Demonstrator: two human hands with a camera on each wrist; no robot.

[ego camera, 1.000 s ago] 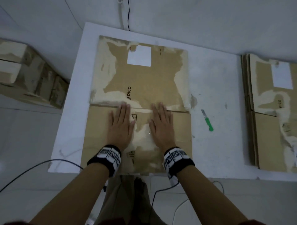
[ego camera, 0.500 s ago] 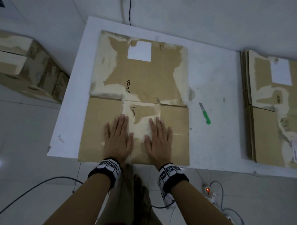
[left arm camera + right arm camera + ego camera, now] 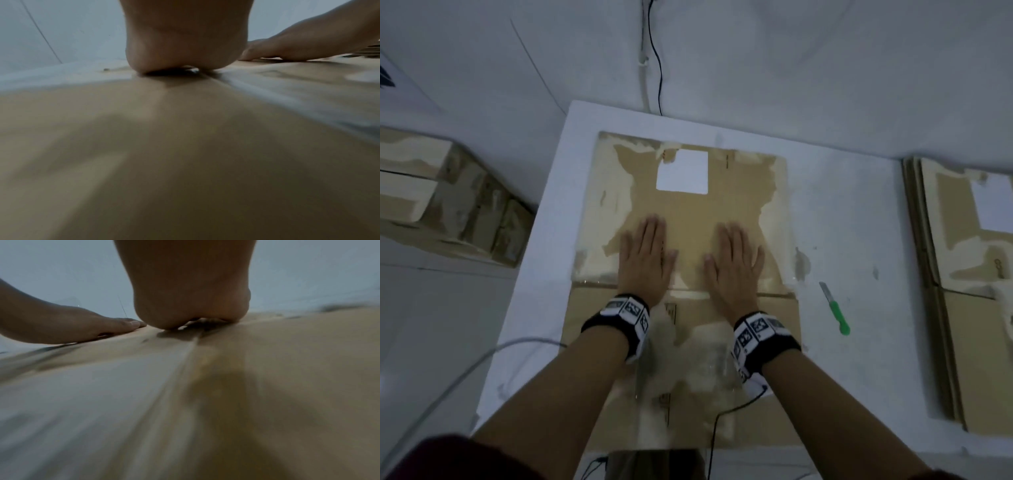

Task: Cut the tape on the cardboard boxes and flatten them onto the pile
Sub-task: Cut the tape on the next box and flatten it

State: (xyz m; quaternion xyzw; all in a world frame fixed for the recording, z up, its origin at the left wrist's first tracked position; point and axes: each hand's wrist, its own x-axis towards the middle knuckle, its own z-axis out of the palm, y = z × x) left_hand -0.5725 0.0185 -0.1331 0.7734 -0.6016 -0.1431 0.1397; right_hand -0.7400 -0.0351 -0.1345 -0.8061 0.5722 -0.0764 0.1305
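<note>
Our left hand (image 3: 645,258) and right hand (image 3: 732,265) press flat on the flattened box (image 3: 688,212); pile (image 3: 962,291) right of it awaits, more boxes (image 3: 448,202) left uncut.

All three views are dim and bluish-grey, with flat, soft light and no hard glare. In the head view the white desk (image 3: 842,212) is the brightest surface, while the lower corners sink into near-black. The forearms and the near end of the flattened box (image 3: 688,219) are smeared by motion blur; the far end is sharper. Straight edges bow outward toward the frame borders. Both wrist views are heavily blurred: cardboard streaks toward the lens, and only the heel of each palm holds some shape. A small dark shadow sits under the left hand (image 3: 185,40) and under the right hand (image 3: 189,288).
</note>
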